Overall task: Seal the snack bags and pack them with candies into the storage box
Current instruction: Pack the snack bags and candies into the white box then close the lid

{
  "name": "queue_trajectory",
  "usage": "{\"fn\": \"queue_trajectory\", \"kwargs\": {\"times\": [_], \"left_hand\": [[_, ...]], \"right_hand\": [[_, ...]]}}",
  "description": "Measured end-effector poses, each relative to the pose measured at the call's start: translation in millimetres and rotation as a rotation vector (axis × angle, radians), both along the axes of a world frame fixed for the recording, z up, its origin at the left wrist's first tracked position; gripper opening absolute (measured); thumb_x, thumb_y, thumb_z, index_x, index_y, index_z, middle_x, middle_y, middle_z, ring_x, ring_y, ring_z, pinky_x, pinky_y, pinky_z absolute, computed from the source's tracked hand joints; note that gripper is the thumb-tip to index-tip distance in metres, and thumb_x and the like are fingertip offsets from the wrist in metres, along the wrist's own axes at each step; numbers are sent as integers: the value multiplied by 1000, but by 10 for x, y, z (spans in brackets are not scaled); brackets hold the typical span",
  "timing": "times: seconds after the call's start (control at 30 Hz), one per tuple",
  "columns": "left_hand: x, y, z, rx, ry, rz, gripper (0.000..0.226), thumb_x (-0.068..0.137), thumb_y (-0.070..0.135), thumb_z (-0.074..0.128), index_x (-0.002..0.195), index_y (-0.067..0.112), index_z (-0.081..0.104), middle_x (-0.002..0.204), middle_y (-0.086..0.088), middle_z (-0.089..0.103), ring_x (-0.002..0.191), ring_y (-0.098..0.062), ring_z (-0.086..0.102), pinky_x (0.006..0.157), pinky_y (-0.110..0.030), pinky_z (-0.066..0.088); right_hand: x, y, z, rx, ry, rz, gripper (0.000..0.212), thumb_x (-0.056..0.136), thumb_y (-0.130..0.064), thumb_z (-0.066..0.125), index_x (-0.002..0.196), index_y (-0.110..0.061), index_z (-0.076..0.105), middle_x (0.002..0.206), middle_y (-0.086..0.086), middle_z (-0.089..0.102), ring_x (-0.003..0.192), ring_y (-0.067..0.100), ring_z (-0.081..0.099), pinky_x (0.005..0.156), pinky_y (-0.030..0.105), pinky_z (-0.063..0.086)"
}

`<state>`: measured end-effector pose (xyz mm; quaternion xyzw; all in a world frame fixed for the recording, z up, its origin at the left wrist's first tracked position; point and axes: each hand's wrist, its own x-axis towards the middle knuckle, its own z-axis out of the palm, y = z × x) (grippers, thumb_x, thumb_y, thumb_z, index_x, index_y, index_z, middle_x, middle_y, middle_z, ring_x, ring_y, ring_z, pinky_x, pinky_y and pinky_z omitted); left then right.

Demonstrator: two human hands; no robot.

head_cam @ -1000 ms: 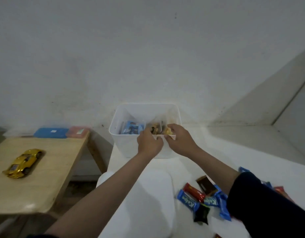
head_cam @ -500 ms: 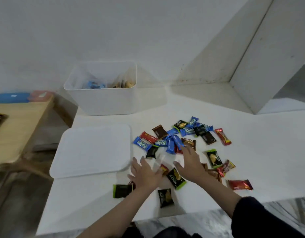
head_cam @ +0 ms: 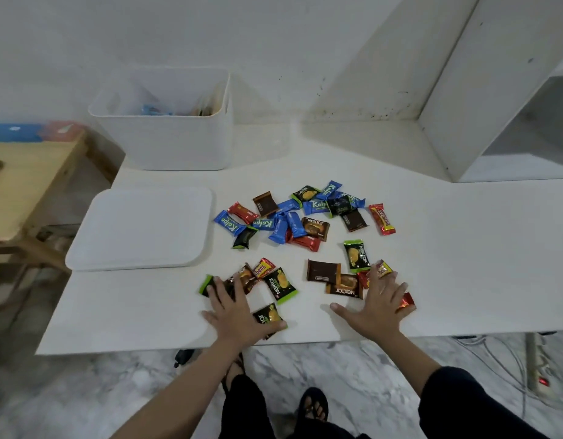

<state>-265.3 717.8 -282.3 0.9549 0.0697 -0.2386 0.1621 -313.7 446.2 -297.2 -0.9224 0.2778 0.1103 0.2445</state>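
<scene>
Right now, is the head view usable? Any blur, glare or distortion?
Head view: wide-angle bending at the shelf and table edges; soft, even light, faint shadows; white plastic storage box and its contents slightly blurred; centre wrappers' print readable; glare only on the red foil candy by the right hand.

Both hands flat, fingers spread, on white table point(head_cam: 464, 264). Left hand point(head_cam: 239, 315) over near candies point(head_cam: 275, 280); right hand point(head_cam: 380, 307) on another cluster. Storage box point(head_cam: 166, 141) behind lid point(head_cam: 140, 229).

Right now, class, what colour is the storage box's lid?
White, plain; the lid shows in the head view.
</scene>
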Motion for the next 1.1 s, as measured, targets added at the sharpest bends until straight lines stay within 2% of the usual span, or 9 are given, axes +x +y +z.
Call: {"fn": "queue_trajectory", "kwargs": {"times": [0.17,0.27,0.37,0.5,0.67,0.8,0.9,1.0,1.1], "left_hand": [[192,-409,-10,-25,-27,-1,151,25,102,33,146,27,-20,153,-14,-27,141,-36,-24,107,-68,-1],[475,-527,-10,-16,-86,41,151,25,102,33,146,28,-19,155,-15,-21,143,-37,-13,105,-71,8],[857,-551,-12,-14,-159,20,152,23,99,43,142,35,-26,152,-13,-28,143,-40,-9,101,-73,16],[1381,-561,-49,20,-203,-48,153,21,95,51,140,42,-29,146,-9,-44,142,-42,-15,99,-77,13],[1777,-689,-151,23,-182,-157,136,24,96,50,134,61,-21,152,-3,-33,141,-38,-23,97,-79,7],[1876,-774,-205,13,-236,-143,105,38,94,47,134,60,24,156,-2,-4,143,-35,-7,98,-79,6],[1878,-861,-186,0,-361,-102,80,52,85,52,120,44,56,149,-9,27,136,-41,19,96,-77,16],[1870,-1004,-124,17,-477,-109,66,64,72,49,109,27,67,132,-13,49,117,-45,43,90,-69,33],[1850,-1113,-68,-44,-511,-74,41,66,47,70,95,18,70,122,-12,57,107,-43,51,87,-57,42]], "right_hand": [[442,99,21,7,0,47,134,33,-103,32,137,-46,-29,155,12,-25,141,43,-20,102,74,-4],[781,62,47,16,-18,39,136,31,-105,31,137,-46,-31,152,11,-33,139,43,-23,99,77,-2],[1171,-70,69,0,-25,39,139,27,-104,32,138,-47,-30,150,8,-34,138,42,-26,97,79,3],[1666,-300,97,-62,21,61,144,20,-103,37,136,-50,-31,147,5,-41,136,43,-31,96,80,5],[2161,-506,86,-52,84,154,144,18,-98,51,127,-60,-35,141,0,-51,133,45,-36,93,83,3],[2309,-561,50,-54,113,287,129,33,-88,60,125,-68,-28,155,-3,-27,138,46,-24,94,82,3],[2282,-552,27,-53,33,327,112,40,-83,57,132,-68,-5,156,-5,-2,141,40,-9,97,79,5],[2231,-512,57,-44,-82,344,89,48,-75,57,130,-61,27,143,-1,27,135,33,15,102,68,14],[2198,-480,95,-43,-129,369,66,57,-63,60,120,-55,44,125,-4,43,118,30,35,95,51,28]]}}
